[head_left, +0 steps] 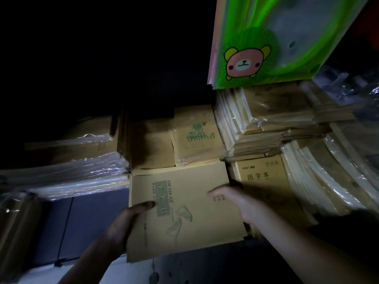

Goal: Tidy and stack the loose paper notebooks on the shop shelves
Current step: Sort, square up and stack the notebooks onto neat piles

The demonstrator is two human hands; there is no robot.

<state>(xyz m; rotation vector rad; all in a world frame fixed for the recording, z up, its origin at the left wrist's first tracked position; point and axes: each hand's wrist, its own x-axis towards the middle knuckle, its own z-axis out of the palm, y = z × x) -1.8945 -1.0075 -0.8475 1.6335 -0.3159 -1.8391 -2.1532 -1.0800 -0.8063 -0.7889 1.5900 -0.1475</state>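
Looking across the piles, I'd judge most of the job done. Shrink-wrapped bundles (71, 167) of brown notebooks sit heaped at left, more wrapped piles (256, 124) rise at right, and a green bear folder (266, 48) stands above those. Between them lies the loose stack (184, 212) I'm handling, its near end hanging out towards me, just beside the grid-character notebooks (262, 181) on its right. It isn't yet pushed home or squared, so that seems to be what's left. My left hand (127, 224) grips the stack's left edge, thumb on the cover. My right hand (235, 201) lies over the right side, too blurred to tell whether it presses flat or clamps. Everything above and to the left is black, my lower fingers are hidden, and I can't see how far back the stack reaches.
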